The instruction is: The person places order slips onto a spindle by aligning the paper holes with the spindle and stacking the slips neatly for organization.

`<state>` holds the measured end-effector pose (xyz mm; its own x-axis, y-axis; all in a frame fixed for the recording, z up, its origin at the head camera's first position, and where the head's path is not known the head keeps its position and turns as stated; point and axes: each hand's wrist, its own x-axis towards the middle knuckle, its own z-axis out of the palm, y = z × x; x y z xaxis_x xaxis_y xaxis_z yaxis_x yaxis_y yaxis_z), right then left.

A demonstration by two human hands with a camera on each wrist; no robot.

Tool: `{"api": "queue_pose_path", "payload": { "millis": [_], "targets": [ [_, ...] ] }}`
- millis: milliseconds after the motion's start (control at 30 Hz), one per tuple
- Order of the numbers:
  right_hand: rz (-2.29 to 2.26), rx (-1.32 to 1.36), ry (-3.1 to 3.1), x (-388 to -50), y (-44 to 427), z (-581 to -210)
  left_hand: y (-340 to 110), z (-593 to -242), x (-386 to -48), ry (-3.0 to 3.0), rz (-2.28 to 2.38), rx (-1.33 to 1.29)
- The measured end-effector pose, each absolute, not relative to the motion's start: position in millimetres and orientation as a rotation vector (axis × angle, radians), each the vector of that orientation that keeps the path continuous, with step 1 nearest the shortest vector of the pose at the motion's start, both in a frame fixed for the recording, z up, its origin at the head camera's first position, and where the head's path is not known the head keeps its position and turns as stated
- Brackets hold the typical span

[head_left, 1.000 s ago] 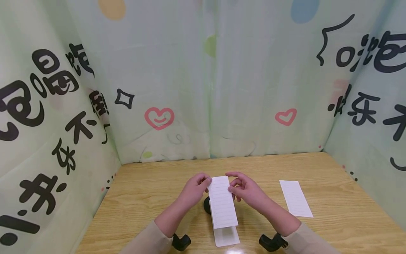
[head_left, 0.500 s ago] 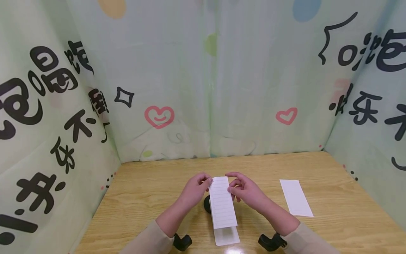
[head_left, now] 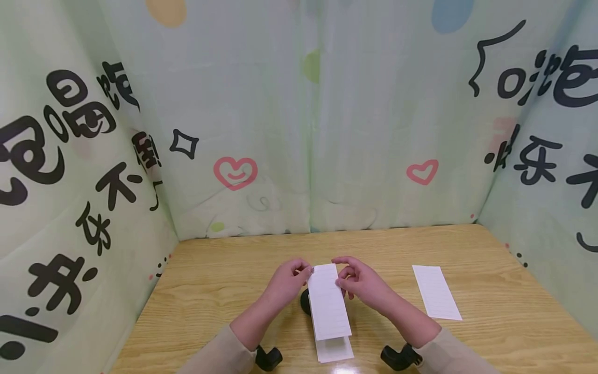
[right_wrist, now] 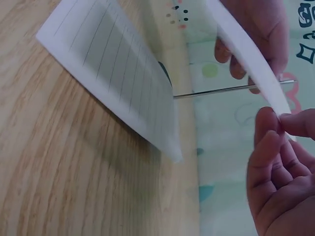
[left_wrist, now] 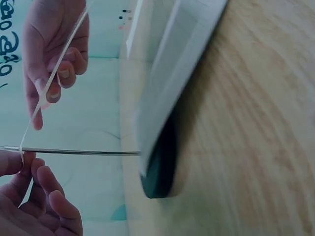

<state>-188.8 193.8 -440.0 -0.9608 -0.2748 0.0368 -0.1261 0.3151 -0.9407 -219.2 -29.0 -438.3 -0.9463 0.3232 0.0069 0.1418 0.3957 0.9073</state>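
Observation:
A lined paper slip (head_left: 328,301) is held up between my two hands in the head view. My left hand (head_left: 286,280) pinches its far left corner, and my right hand (head_left: 362,280) pinches its right edge with thumb and fingers. Below stands a paper spike, its black round base (left_wrist: 161,169) on the table and its thin metal rod (right_wrist: 211,92) upright. The rod's tip appears to poke through the held slip near the far end. Another lined slip (right_wrist: 110,64) sits low on the rod, tilted above the base.
A single white slip (head_left: 436,292) lies on the wooden table (head_left: 224,270) to the right. Printed curtains (head_left: 261,114) enclose the table at the back and both sides. Black wrist mounts (head_left: 268,358) show by the sleeves.
Both hands and the held slip have sunk slightly over the last half second. The lower slip and the one on the right stay where they were.

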Motion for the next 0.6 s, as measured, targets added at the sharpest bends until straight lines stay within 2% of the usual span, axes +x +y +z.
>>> {"api": "queue_pose_path", "payload": {
  "millis": [600],
  "targets": [
    [-1.618,-0.285,2.443,-190.2,194.1,-453.7,-28.1,-451.3,-216.0,2.509,1.489,0.337]
  ]
}}
